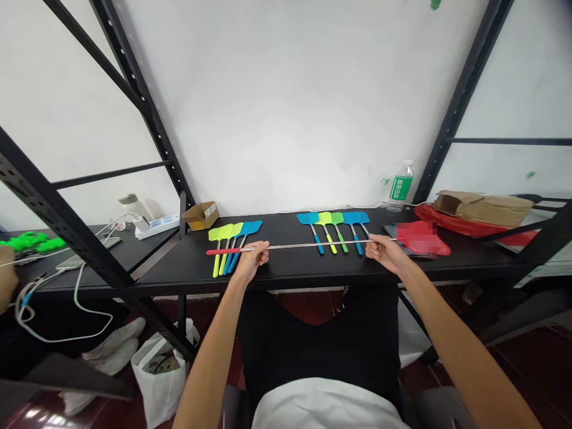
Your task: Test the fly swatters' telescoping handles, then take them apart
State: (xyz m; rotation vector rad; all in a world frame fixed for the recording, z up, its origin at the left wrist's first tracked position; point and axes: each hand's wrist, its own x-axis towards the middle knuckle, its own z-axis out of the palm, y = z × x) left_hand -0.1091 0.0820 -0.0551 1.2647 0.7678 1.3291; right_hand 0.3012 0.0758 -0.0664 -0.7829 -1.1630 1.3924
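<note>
Stretched out lengthwise above the black table is a fly swatter [308, 245] with a red handle, a long thin metal rod and a red mesh head at the right. My left hand [254, 259] is closed around it just beside the handle. Near the head, my right hand [383, 251] pinches the other end of the rod. Beyond my left hand lie several yellow-green and blue fly swatters [224, 233], handles toward me. A second row of blue, yellow-green and green fly swatters [325, 219] lies between my hands, farther back.
A small cardboard box [200, 215] sits at the table's back left. A water bottle [400, 187] stands at the back right, near a dark flat object [422, 254] under the swatter head. Black shelf posts [154, 128] flank the table. At far left, a person's hand [6, 274] shows.
</note>
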